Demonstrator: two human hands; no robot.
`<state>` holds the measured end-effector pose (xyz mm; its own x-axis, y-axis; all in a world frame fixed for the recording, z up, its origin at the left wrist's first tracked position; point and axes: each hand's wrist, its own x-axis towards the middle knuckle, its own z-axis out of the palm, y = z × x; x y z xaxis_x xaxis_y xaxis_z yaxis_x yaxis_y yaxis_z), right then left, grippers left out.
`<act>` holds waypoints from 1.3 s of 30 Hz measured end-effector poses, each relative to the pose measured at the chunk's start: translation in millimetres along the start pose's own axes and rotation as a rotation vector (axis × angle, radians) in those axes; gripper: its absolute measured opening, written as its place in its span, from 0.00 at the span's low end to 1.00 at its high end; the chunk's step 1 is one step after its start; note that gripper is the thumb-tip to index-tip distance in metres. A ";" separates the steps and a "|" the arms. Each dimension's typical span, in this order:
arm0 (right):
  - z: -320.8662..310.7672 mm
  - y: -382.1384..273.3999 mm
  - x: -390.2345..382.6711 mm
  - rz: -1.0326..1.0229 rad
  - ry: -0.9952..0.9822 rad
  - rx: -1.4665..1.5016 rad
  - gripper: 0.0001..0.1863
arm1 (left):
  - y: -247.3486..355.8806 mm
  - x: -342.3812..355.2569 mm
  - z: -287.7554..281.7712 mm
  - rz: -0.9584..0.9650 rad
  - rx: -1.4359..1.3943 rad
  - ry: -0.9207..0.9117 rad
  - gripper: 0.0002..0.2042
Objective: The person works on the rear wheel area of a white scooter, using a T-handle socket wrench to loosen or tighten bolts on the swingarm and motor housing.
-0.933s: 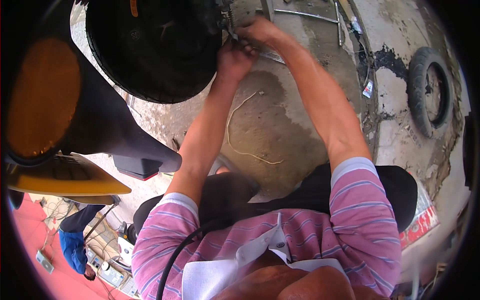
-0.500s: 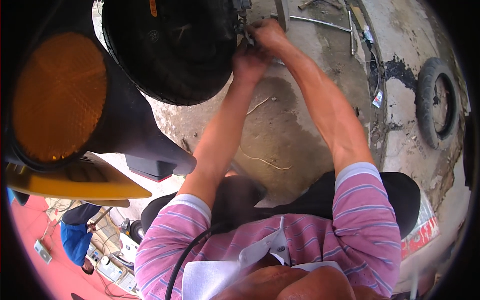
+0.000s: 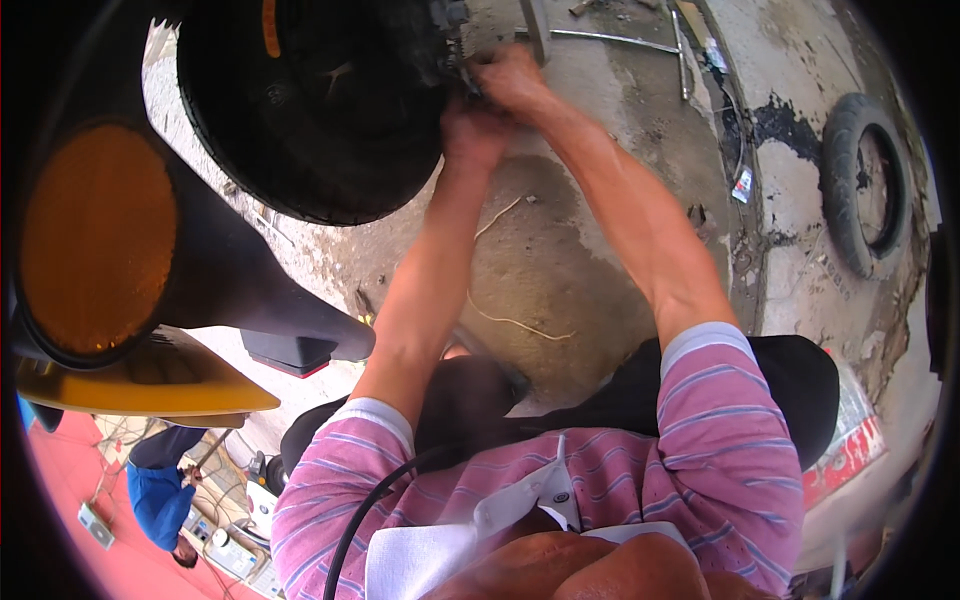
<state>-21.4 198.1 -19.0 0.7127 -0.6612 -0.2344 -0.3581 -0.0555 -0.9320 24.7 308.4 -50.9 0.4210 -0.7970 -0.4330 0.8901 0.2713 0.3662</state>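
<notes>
Both my arms reach forward to the metal fittings (image 3: 450, 40) on the right side of a black scooter wheel (image 3: 300, 130). My right hand (image 3: 512, 78) has its fingers bent and pinched at the fittings; what lies between them is hidden. Just below it, against the tyre's edge, my left hand (image 3: 474, 132) is smeared by motion, and its fingers cannot be made out. A grey metal bar (image 3: 536, 30) stands beside my right hand.
A long metal T-bar (image 3: 625, 40) lies on the wet concrete beyond my hands. At the far right rests a loose tyre (image 3: 866, 188). An orange reflector (image 3: 98, 240) and yellow body panel (image 3: 150, 375) fill the left. Farther off is a person in blue (image 3: 160, 495).
The view has shifted slightly, so the wheel and my hands sit further left. Both hands stay at the same fittings, with the left hand still blurred.
</notes>
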 end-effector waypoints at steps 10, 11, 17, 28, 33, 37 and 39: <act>-12.1 -20.9 3.2 0.193 0.007 0.212 0.23 | -1.0 -9.9 16.6 -0.034 -0.247 -0.026 0.20; -11.2 -19.1 4.2 0.196 0.017 0.208 0.24 | -0.9 -9.6 15.0 -0.012 -0.188 0.017 0.19; -6.7 -12.1 8.0 0.202 -0.002 0.218 0.25 | -3.2 -7.6 12.0 0.079 -0.071 0.141 0.19; -2.5 -8.6 7.8 0.336 -0.104 0.617 0.16 | -24.0 -58.7 23.5 0.484 0.698 0.259 0.10; -3.2 -13.2 6.7 0.370 -0.115 0.599 0.14 | -18.8 -56.2 31.6 0.570 0.957 0.341 0.07; -3.0 -12.3 3.3 0.319 -0.120 0.559 0.14 | -20.3 -56.6 33.0 0.620 1.003 0.356 0.09; 0.4 -8.3 6.2 0.226 -0.052 0.500 0.15 | -20.0 -55.3 30.2 0.624 1.051 0.376 0.09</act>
<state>-13.7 194.8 -12.8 0.6847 -0.5765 -0.4459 -0.1852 0.4541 -0.8715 -21.6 330.8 -9.4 0.8921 -0.4418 -0.0949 0.0311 -0.1496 0.9883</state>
